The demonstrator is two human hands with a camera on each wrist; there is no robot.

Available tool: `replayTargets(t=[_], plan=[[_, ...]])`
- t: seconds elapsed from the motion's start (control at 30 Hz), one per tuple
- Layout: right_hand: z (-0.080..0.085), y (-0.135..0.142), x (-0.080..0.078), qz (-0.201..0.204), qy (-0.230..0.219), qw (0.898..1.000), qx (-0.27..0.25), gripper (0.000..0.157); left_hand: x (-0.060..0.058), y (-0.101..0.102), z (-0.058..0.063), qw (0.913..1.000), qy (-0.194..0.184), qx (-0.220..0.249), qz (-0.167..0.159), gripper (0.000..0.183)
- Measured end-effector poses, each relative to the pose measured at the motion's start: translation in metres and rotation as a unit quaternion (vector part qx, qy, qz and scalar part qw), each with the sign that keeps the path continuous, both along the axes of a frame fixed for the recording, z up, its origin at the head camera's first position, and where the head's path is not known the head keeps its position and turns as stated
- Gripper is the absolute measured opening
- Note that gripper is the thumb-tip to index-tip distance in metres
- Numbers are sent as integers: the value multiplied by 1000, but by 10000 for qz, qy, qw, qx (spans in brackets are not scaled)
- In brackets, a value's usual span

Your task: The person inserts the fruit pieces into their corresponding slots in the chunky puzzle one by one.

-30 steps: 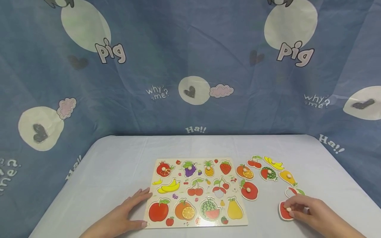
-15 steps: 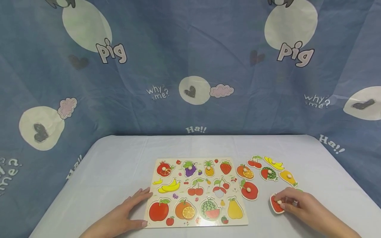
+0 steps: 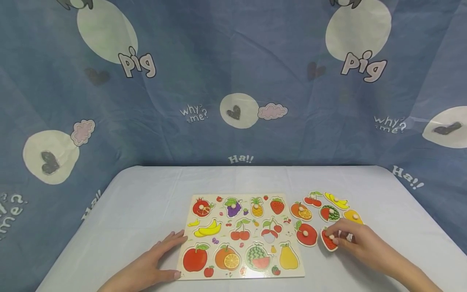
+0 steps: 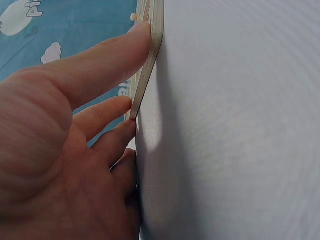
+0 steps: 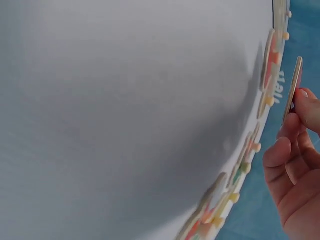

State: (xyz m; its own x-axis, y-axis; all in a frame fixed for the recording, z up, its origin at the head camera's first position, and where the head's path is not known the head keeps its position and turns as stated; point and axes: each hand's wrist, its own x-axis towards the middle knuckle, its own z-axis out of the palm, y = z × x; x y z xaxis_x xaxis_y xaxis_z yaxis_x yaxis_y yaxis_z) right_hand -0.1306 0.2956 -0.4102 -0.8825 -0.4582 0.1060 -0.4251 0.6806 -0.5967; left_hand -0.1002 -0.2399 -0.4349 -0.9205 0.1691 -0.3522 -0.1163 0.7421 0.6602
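My right hand [image 3: 359,241] pinches the small knob of a strawberry puzzle piece [image 3: 327,242] between thumb and fingertips. In the right wrist view the strawberry piece [image 5: 295,85] is seen edge-on, lifted off the table. A wooden fruit puzzle board [image 3: 238,245] lies flat at the middle front. My left hand [image 3: 151,259] touches its left side, fingers extended and thumb at the near corner. In the left wrist view the thumb and fingertips of the left hand [image 4: 75,135] lie against the board's edge [image 4: 149,70]. Pomegranate, grape and pineapple pieces with knobs sit in the board's top row.
Loose knobbed pieces lie right of the board: an apple [image 3: 306,235], an orange [image 3: 300,211], cherries [image 3: 312,201], a watermelon [image 3: 329,213], bananas [image 3: 336,200] and a pear [image 3: 352,215] partly behind the right hand. A white cloth [image 3: 157,194] covers the table; a blue printed curtain [image 3: 182,142] hangs behind.
My right hand has carried the strawberry piece leftward and away from me, from the right front to beside the apple piece. The left hand and the board stay in place.
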Motion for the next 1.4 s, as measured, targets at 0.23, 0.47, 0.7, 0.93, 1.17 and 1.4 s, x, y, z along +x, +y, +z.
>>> replayTargets(t=[0.23, 0.47, 0.7, 0.93, 1.17, 1.4], plan=[[8, -6, -10, 79, 140, 9999, 12, 31, -1, 1, 0, 10000, -92, 12, 10, 90], [10, -13, -17, 353, 423, 9984, -101, 35, 0, 0, 2, 9999, -91, 18, -41, 90], [12, -23, -22, 347, 400, 9986, -61, 35, 0, 0, 2, 10000, -61, -49, -27, 91], [17, -34, -25, 268, 251, 9993, -48, 35, 0, 0, 1, 10000, -45, -25, -44, 90], [20, -41, -30, 298, 415, 9987, 74, 34, 0, 0, 2, 10000, -57, 7, -50, 90], [22, -48, -38, 335, 257, 9990, 110, 32, 0, 0, 1, 10000, -32, -8, -75, 91]])
